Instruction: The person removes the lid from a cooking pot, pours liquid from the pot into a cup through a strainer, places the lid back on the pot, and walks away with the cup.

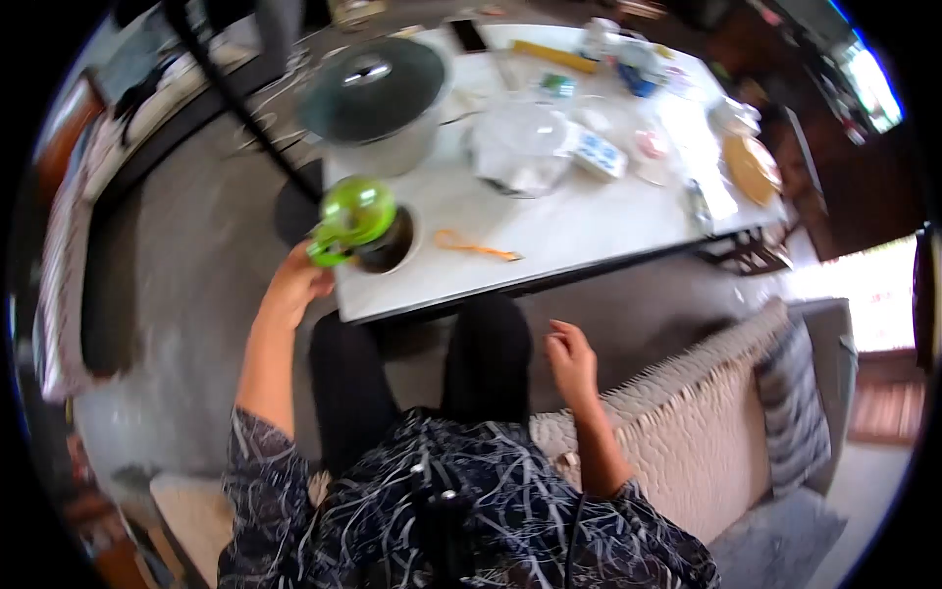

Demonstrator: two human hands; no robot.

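Observation:
My left hand (294, 283) is at the table's left front corner, its fingers wrapped round the handle of a green transparent item (358, 209), blurred. That item is tilted over a round cup or bowl (412, 250) with dark contents, which stands on the white table (579, 231). To the right of the cup lies an orange looped strip (476, 245). My right hand (572, 361) hangs in front of the table over the floor, away from any object, its fingers curled loosely with nothing seen in them.
A large pot with a dark glass lid (373, 88) stands at the table's back left. Farther right are a clear plastic container (520, 142), a white and blue box (599, 154), a phone (468, 36) and a yellow bar (554, 56). A sofa (687, 402) is at the right.

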